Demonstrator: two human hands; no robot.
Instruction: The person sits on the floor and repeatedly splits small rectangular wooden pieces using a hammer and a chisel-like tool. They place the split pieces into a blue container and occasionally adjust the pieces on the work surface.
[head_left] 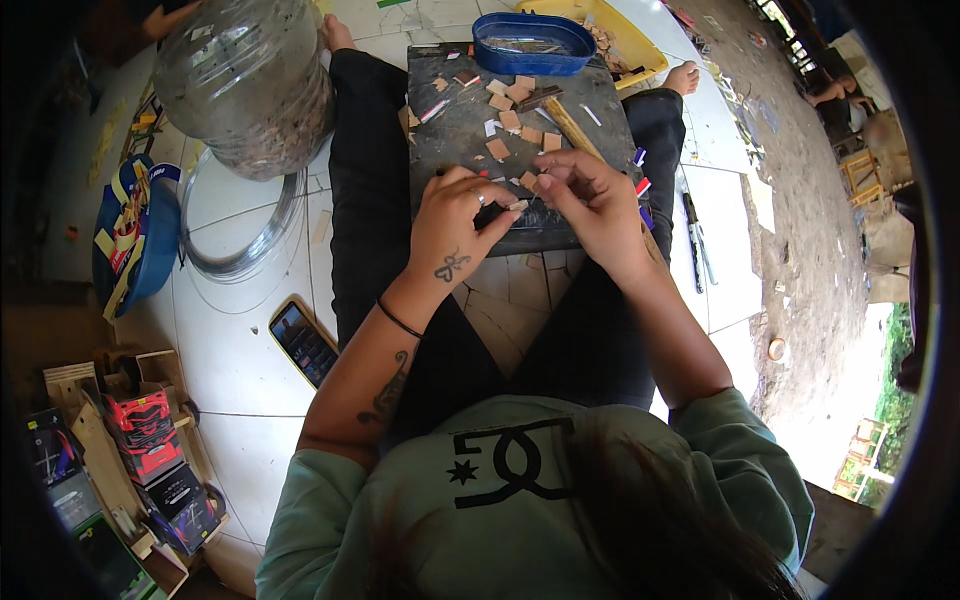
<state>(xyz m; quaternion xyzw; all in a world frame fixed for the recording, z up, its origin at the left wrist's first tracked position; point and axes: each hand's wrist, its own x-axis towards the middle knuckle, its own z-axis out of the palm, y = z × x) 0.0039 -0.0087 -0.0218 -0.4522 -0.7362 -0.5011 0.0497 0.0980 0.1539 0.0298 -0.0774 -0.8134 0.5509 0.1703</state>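
Note:
Over the near edge of a dark, low work board (450, 140), both my hands work close together. My left hand (455, 215), with a ring on it, pinches a small pale tan piece (517, 205) between thumb and fingertips. Just right of it, my right hand (595, 205) is closed in a pinch; a thin item seems to be at its fingertips, too small to name. Beyond the hands lie several flat tan squares (508, 121). A hammer (574, 128) with a wooden handle rests among them, partly hidden behind my right hand.
A blue oval tub (533, 62) sits at the board's far edge, before a yellow tray (650, 52). Left are a big clear plastic container (240, 90), a wire coil (240, 265), a blue basin (160, 235) and a phone (303, 342). Pens (694, 240) lie right.

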